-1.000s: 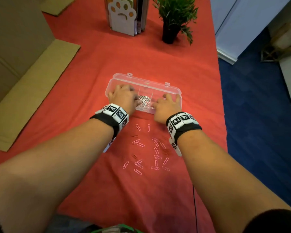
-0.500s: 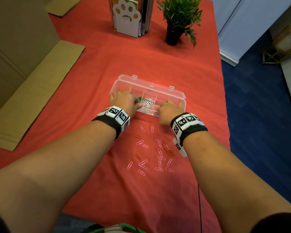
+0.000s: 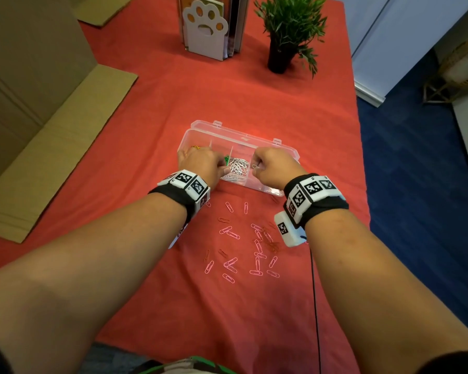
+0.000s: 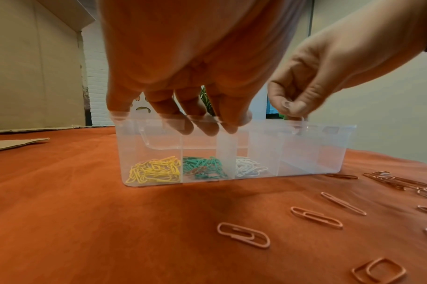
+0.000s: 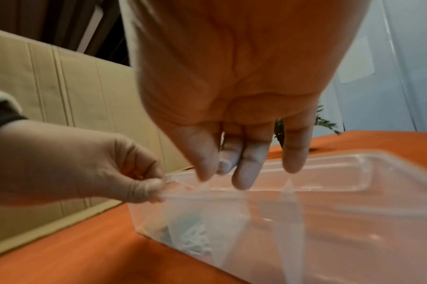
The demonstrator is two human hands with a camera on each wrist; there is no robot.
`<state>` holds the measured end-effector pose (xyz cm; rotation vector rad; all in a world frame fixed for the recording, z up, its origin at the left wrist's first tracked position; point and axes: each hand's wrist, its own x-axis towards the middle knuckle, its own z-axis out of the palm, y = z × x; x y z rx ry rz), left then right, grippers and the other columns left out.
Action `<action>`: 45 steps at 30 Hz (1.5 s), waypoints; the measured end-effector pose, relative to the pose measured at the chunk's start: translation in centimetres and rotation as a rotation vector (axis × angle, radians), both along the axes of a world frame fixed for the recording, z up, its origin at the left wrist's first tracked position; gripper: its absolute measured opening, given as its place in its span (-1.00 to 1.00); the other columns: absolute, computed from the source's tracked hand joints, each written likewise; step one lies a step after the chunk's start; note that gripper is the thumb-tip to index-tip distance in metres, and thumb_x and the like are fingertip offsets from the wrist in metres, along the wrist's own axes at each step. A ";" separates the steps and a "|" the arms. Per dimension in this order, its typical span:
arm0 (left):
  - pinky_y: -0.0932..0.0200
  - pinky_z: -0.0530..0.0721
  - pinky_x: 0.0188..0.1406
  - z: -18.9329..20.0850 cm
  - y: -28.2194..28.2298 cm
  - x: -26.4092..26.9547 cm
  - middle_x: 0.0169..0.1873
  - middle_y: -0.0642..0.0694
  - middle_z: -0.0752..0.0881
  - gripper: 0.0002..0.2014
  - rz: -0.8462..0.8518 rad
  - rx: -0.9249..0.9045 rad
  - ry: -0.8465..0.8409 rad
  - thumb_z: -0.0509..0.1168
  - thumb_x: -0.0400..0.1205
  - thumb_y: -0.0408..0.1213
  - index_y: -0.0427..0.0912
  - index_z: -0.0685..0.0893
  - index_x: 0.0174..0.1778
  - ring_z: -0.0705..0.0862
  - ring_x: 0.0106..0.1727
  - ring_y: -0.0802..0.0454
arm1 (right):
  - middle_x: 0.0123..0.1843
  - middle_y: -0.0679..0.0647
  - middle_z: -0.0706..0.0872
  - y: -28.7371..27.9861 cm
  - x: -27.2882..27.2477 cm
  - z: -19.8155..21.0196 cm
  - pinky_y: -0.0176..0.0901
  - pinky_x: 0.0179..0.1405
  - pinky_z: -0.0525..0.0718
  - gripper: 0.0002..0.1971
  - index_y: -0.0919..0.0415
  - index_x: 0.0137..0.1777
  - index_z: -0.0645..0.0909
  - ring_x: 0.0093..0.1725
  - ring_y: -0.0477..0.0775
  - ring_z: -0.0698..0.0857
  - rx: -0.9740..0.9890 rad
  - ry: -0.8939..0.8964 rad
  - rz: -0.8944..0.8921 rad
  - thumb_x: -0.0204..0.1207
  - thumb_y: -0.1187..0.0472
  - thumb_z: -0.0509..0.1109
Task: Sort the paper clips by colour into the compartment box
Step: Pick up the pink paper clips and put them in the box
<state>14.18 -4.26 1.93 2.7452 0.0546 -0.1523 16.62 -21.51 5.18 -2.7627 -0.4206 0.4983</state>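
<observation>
Red cloth (image 3: 254,90) bears clear compartment box (image 4: 312,153): yellow, green, white clips sorted.

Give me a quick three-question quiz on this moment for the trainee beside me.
1. True or false: the yellow clips lie in the left end compartment of the compartment box.
2. What colour are the loose clips on the red cloth? A green, B pink, C yellow.
3. Fill in: over the box, the right hand pinches a pale ___.

Key: 1 true; 2 B; 3 paper clip.
</observation>
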 end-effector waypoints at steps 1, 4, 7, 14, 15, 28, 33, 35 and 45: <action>-0.24 0.29 0.42 0.1 0.1 -0.1 0.05 -0.09 0.68 -0.81 0.000 -0.027 -0.016 0.35 0.51 0.02 0.05 0.71 -0.06 0.53 0.27 -0.17 | -0.04 0.05 0.65 0.4 0.1 0.1 -0.12 -0.04 0.59 -0.90 0.13 -0.06 0.61 0.07 0.17 0.66 0.061 -0.028 -0.040 0.51 0.26 0.27; -0.14 0.38 0.38 -0.1 0.7 -1.0 0.04 -0.13 0.64 -0.78 0.015 -0.130 -0.116 0.40 0.49 -0.09 -0.03 0.69 0.02 0.53 0.22 -0.20 | 0.22 0.17 0.66 1.5 0.2 0.5 -0.18 0.11 0.54 -0.74 0.23 0.18 0.65 0.21 0.16 0.65 0.140 -0.055 -0.084 0.57 0.31 0.23; -0.06 0.50 0.21 -0.1 1.7 -2.9 -0.02 -0.15 0.64 -0.82 0.028 -0.187 -0.197 0.40 0.48 -0.20 -0.09 0.69 -0.02 0.55 0.15 -0.21 | 0.29 0.16 0.65 1.4 -0.4 0.9 -0.18 0.17 0.52 -0.68 0.21 0.22 0.66 0.26 0.15 0.63 0.133 -0.099 -0.117 0.56 0.39 0.18; 0.17 0.58 -0.02 -1.1 2.5 -9.8 -0.13 -0.13 0.80 -0.92 -0.053 -0.241 0.110 0.42 0.46 -0.25 -0.10 0.77 -0.16 0.72 -0.04 -0.09 | -0.06 0.14 0.76 -1.1 -6.6 1.3 -0.26 -0.12 0.49 -0.81 0.26 -0.03 0.71 -0.10 0.06 0.66 0.176 -0.054 -0.214 0.54 0.33 0.25; 0.19 0.59 -0.04 -1.5 2.4 -10.7 -0.15 -0.11 0.81 -0.92 -0.071 -0.216 0.172 0.43 0.46 -0.23 -0.08 0.77 -0.17 0.74 -0.05 -0.07 | -0.06 0.13 0.77 -1.5 -8.0 1.0 -0.24 -0.09 0.53 -0.81 0.25 -0.04 0.71 -0.09 0.06 0.66 0.161 -0.040 -0.218 0.54 0.32 0.25; 0.17 0.61 -0.04 -3.3 0.5 -16.0 -0.17 -0.08 0.80 -0.81 -0.239 -0.084 0.279 0.46 0.39 -0.17 -0.09 0.73 -0.12 0.72 -0.03 -0.07 | 0.10 0.17 0.53 2.1 -21.4 -6.5 0.06 0.20 0.54 -0.71 0.26 0.11 0.56 0.15 0.21 0.51 0.031 -0.048 -0.029 0.45 0.14 0.39; 0.07 0.64 0.01 -3.7 0.7 -16.3 -0.11 -0.18 0.79 -0.87 -0.310 0.001 0.249 0.32 0.48 -0.22 -0.13 0.71 -0.11 0.70 0.03 -0.19 | -0.02 0.18 0.57 2.5 -22.7 -7.2 0.14 -0.06 0.65 -0.90 0.24 -0.03 0.54 0.00 0.25 0.55 -0.063 -0.149 -0.021 0.47 0.29 0.33; 0.04 0.62 -0.02 -3.6 0.7 -16.6 -0.10 -0.21 0.77 -0.87 -0.345 0.041 0.243 0.28 0.49 -0.23 -0.14 0.68 -0.14 0.69 0.03 -0.22 | -0.09 0.18 0.60 2.6 -23.1 -7.3 0.09 -0.20 0.66 -0.92 0.24 -0.09 0.55 -0.05 0.25 0.60 -0.110 -0.160 -0.018 0.43 0.34 0.34; -0.09 0.63 0.00 -3.6 0.6 -17.1 0.06 -0.22 0.64 -0.80 -0.525 0.276 0.185 0.10 0.61 -0.37 -0.24 0.52 0.11 0.68 0.10 -0.27 | 0.01 0.16 0.68 1.6 -21.0 -6.5 -0.11 0.05 0.56 -0.82 0.19 0.10 0.60 0.03 0.17 0.65 0.199 0.154 -0.376 0.59 0.30 0.21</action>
